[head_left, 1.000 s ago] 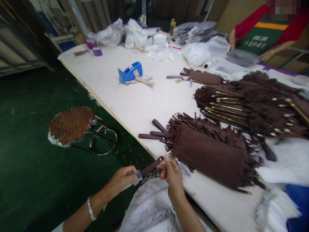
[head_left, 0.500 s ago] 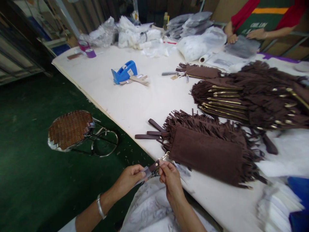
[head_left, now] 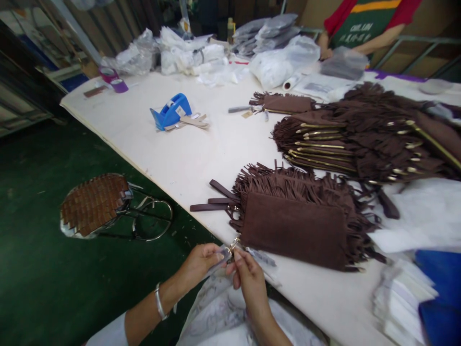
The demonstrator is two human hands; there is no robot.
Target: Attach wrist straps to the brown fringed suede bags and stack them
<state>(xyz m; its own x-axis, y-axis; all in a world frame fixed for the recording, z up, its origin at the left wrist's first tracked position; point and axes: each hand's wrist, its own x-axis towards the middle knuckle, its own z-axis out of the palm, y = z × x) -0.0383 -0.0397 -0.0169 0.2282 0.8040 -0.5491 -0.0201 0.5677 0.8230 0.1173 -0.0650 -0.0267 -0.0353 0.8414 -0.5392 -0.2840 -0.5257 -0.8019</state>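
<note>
My left hand (head_left: 200, 264) and my right hand (head_left: 248, 278) meet at the table's near edge, both pinched on the wrist strap (head_left: 228, 251) of a brown fringed suede pouch (head_left: 293, 229). A clear plastic sleeve covers the strap between my fingers. The strap's gold clasp (head_left: 236, 240) joins it to the pouch's corner. The pouch lies on top of a small stack of like pouches on the white table (head_left: 201, 158). Other brown straps (head_left: 212, 202) stick out to the left of the stack.
A larger heap of fringed pouches (head_left: 360, 137) lies at the right, with a blue tape dispenser (head_left: 170, 112) further back. White tissue sheets (head_left: 406, 293) lie at the near right. A woven stool (head_left: 94, 204) stands on the green floor. Another person in red (head_left: 363, 24) works across the table.
The plastic sleeve has slid up the strap toward the clasp, so less bare strap shows. My hands have drawn closer together at the pouch's corner. The view has shifted left.
</note>
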